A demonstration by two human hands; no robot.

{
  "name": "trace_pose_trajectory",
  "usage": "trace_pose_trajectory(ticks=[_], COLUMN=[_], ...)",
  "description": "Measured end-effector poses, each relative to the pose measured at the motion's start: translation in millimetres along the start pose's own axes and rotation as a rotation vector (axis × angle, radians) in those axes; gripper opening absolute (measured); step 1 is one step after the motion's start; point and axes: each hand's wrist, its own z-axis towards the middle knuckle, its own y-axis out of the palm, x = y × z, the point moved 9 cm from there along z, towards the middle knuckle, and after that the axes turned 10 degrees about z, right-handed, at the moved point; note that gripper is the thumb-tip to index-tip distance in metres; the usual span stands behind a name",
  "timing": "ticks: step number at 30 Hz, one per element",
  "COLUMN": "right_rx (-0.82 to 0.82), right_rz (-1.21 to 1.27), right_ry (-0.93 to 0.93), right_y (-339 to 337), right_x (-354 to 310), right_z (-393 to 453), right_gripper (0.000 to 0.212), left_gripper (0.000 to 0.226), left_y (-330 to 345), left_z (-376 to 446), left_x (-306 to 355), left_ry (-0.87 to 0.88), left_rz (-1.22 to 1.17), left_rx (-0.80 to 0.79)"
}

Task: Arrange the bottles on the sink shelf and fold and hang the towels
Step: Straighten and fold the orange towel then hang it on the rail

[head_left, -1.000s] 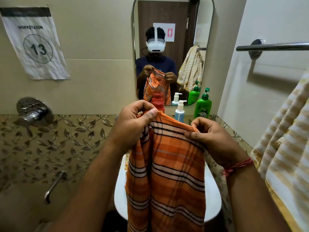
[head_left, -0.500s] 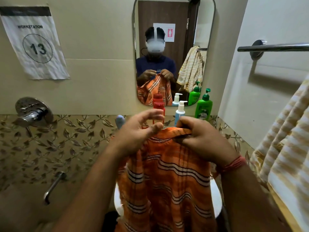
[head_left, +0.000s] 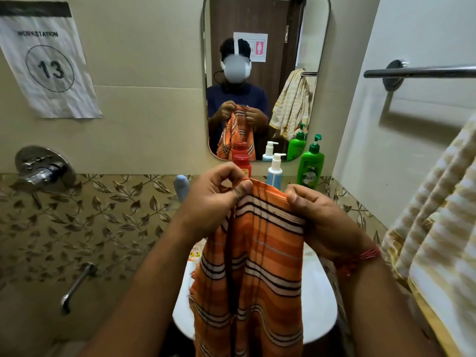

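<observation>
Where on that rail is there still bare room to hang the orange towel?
The towel rail shows bare from its wall mount to the frame edge. Below it hangs the striped cream towel. The shelf is crowded: red bottle, white pump bottle, green bottle.

One head-worn wide-angle view looks forward and down, close over the sink [head_left: 319,318], facing the mirror [head_left: 265,73] at 12 o'clock, towel rail [head_left: 422,72] at 2 o'clock.

Beige tiled wall [head_left: 154,73] with leaf-pattern band [head_left: 103,215], rounded mirror [head_left: 265,34], paper sign [head_left: 49,63] numbered 13, chrome tap [head_left: 42,168]
</observation>
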Motion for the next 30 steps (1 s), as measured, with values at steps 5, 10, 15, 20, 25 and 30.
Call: trace_pose_trajectory(ticks=[5,10,15,20,25,30], right_rx=[0.106,0.197,0.338,0.064,0.130,0.124], right_rz=[0.090,-0.650,-0.852,-0.995,-0.881,-0.383], right_ry=[0.066,0.155,-0.160,-0.238,-0.285,-0.055], right_y=[-46,-79,-51,28,28,-9], right_x=[33,38,-4,-25,-44,-13], right_z=[-1,-10,-6,15,18,5], right_gripper=[0.049,0.041,0.032,0.022,0.031,0.031], left_gripper=[0.029,0.024,0.008,0.040,0.033,0.020], left_y=[-32,-81,-61,13,23,-9], left_z=[4,-5,-8,0,-2,2], left_x=[-11,-49,-40,-8,-12,-23], left_ry=[-0.077,-0.238,-0.230,-0.093,-0.116,-0.132], left_rz=[-0.145,-0.236,0.182,0.155,-0.051,-0.225], left_rx=[0.228,0.587,0.452,-0.134,-0.206,0.097])
